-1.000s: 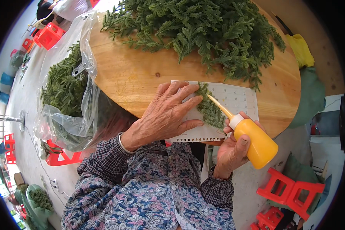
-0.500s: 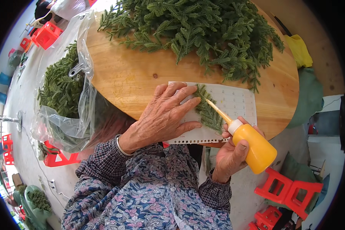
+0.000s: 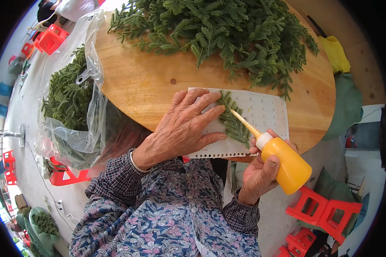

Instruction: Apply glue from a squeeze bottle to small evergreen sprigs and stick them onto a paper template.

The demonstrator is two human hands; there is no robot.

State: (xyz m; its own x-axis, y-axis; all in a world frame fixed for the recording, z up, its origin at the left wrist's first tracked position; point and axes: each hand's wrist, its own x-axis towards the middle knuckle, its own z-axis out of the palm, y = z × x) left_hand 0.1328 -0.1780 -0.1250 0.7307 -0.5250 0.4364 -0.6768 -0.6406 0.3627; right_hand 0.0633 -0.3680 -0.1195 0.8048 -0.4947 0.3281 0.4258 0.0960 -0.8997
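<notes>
A green needle-leaved sprig (image 3: 234, 125) lies on a white calendar sheet (image 3: 268, 112) with punched holes along its near edge. My left hand (image 3: 185, 124) rests flat on the sheet with fingers spread. Its index and middle fingertips touch the left side of the sprig near its far end. In my right hand (image 3: 261, 173) is a yellow squeeze bottle (image 3: 286, 165) with a white collar and a long, narrow nozzle. The bottle tilts so that its nozzle tip meets the sprig, or hovers just over it, beside my left fingertips. Whether anything flows from the tip is too small to tell.
A large heap of green sprigs (image 3: 227, 34) covers the far part of the round wooden table (image 3: 137, 96). Left of the table, a clear plastic bag (image 3: 96, 113) holds more greenery (image 3: 66, 96). Red stools (image 3: 324, 212) stand on the floor at the lower right.
</notes>
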